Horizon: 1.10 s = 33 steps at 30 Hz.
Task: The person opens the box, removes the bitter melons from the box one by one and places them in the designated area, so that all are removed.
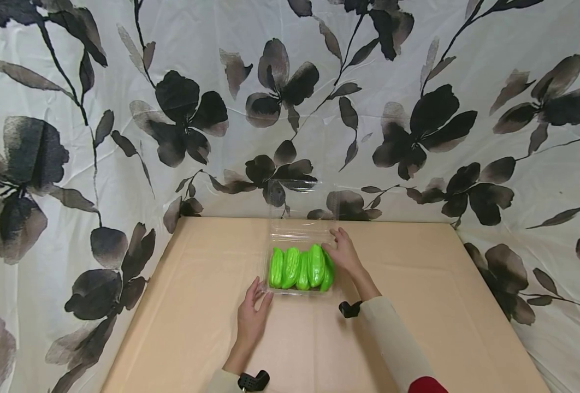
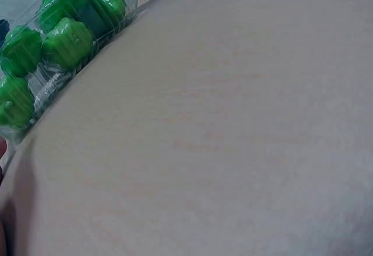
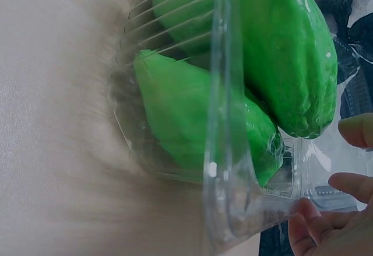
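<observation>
- Head view: the left hand (image 1: 253, 316) reaches up from the bottom edge, its wrist low, its fingers and thumb standing at the near left corner of a clear plastic container (image 1: 297, 292).
- The right hand (image 1: 344, 254) comes in from the lower right, forearm slanting inward in a pale sleeve (image 1: 393, 333), its fingers at the container's right side toward the far corner.
- The container sits on the tan tabletop (image 1: 182, 327), its lid (image 1: 302, 204) raised behind it; green vegetables (image 1: 303, 270) lie side by side inside.
- Each wrist wears a black device (image 1: 254, 381); any lettering there is too small to read.
- Left wrist view: only slivers of the left hand show at the left edge, just below the container's corner. I cannot tell whether its fingers pinch the plastic.
- Right wrist view: the right hand's thumb and forefinger are apart, while lower fingertips (image 3: 306, 212) touch the container's corner, partly seen through the plastic. Faint marks near that corner cannot be read.
</observation>
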Motion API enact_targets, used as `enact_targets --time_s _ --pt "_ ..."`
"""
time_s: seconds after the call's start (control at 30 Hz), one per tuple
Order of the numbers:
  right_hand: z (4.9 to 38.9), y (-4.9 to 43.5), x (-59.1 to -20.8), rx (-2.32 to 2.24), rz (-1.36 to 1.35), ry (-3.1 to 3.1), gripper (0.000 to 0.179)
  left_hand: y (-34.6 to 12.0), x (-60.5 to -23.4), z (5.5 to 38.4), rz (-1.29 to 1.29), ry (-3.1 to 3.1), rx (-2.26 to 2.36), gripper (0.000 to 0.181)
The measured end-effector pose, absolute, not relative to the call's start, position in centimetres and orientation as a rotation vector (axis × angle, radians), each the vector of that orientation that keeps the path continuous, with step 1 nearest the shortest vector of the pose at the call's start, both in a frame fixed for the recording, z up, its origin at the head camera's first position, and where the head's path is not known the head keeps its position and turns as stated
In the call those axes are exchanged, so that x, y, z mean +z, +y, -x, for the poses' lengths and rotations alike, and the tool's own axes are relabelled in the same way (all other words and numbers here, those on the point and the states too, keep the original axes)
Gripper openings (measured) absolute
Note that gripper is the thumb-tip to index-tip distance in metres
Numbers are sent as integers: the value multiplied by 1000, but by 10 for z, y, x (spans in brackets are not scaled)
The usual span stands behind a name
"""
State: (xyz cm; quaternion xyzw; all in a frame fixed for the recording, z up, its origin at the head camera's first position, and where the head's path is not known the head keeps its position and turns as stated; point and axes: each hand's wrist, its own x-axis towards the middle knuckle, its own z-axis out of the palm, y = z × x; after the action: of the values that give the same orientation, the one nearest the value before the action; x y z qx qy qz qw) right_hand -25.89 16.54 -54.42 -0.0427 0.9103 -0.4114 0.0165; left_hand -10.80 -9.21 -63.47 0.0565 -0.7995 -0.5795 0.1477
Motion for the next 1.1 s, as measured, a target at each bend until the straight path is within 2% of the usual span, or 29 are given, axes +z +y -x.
enact_targets --time_s 0.9,1.1 --pt "237 157 -539 -1327 130 2884 58 -100 -631 99 -132 -2293 -1677 60" --pt "232 156 -538 -1327 94 2910 63 -99 -631 98 -135 -2283 -1665 60"
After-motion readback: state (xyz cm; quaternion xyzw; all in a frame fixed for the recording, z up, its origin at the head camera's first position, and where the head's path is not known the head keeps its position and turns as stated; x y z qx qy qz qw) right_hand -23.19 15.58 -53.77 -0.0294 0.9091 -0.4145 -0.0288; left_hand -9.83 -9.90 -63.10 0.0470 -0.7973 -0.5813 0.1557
